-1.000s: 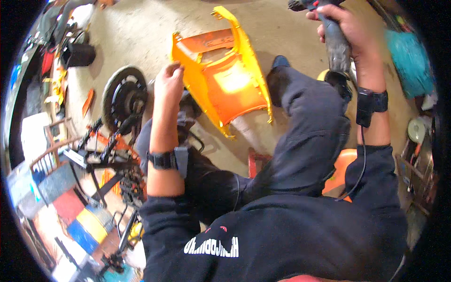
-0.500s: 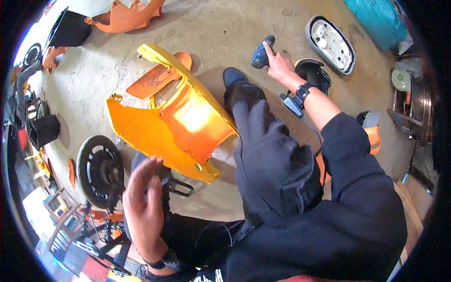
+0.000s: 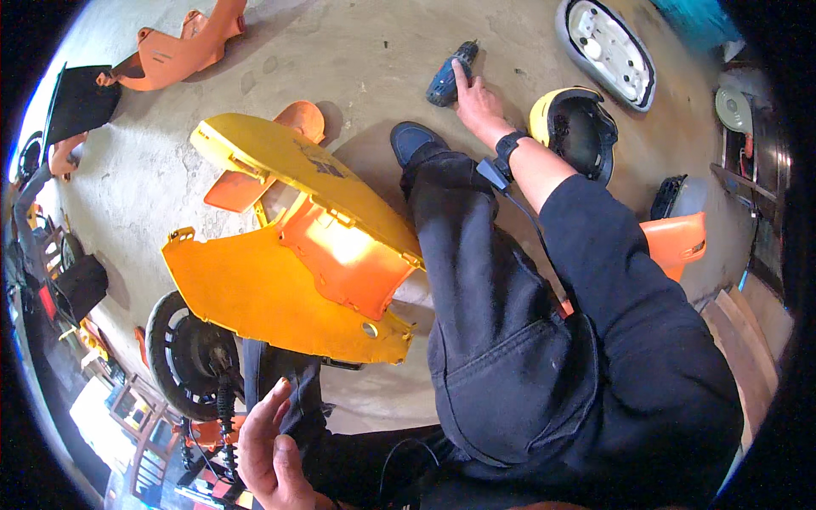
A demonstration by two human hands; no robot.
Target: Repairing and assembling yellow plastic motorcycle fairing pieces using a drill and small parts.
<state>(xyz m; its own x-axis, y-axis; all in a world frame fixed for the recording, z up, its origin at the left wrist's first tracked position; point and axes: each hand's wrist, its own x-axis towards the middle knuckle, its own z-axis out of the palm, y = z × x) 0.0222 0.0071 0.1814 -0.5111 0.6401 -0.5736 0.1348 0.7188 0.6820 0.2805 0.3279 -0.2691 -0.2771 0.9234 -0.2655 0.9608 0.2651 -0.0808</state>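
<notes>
My right hand [image 3: 480,106] reaches over the floor beyond my knee. Its index finger is stretched out onto a blue cordless drill [image 3: 444,83], which lies on the concrete; the other fingers are loosely bent and the thumb is hidden. Low in the view, my left hand [image 3: 270,446] hangs in the air with fingers apart and nothing in it. Between the hands, in front of my legs, stands a large yellow scooter body panel [image 3: 246,289] with an orange inner section [image 3: 340,263]. A separate orange panel [image 3: 234,192] lies partly behind it.
To the right lie a yellow helmet [image 3: 544,115], upturned scooter seat [image 3: 605,42] and orange plastic part [image 3: 676,238]. At left are a wheel [image 3: 174,365] with a shock absorber, a black box-like part [image 3: 81,285] and a large orange fairing [image 3: 178,55].
My view has shifted. The yellow panel now shows more of its far face, and my left hand sits lower, away from the panel. The drill appears still, with my right hand at it.
</notes>
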